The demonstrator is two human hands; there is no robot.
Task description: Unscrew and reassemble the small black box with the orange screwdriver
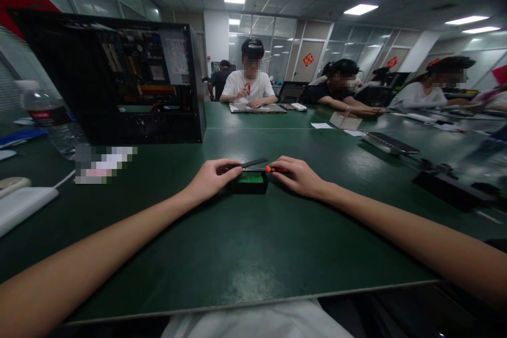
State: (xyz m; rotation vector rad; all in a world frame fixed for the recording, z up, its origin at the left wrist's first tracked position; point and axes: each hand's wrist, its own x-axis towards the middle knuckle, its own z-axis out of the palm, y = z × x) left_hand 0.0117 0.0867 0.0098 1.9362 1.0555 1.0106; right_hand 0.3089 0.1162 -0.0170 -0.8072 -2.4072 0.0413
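A small black box (253, 188) with a green circuit board (252, 177) inside lies on the green table in front of me. My left hand (216, 177) is closed at its left end, with a flat dark strip (255, 162), perhaps the box's cover, pinched between thumb and fingers and tilted above the box. My right hand (301, 176) is wrapped round the orange-and-black handle of a screwdriver (271, 169). Its thin shaft points left, over the back of the box and under the strip. The contact of the tip is hidden.
An open black computer case (158, 128) stands at the back left, near a plastic bottle (51, 116). A white device (26, 206) lies at the left edge. Right of me are a black device (447, 190) and a flat dark device (390, 143). A co-worker (250, 82) sits opposite.
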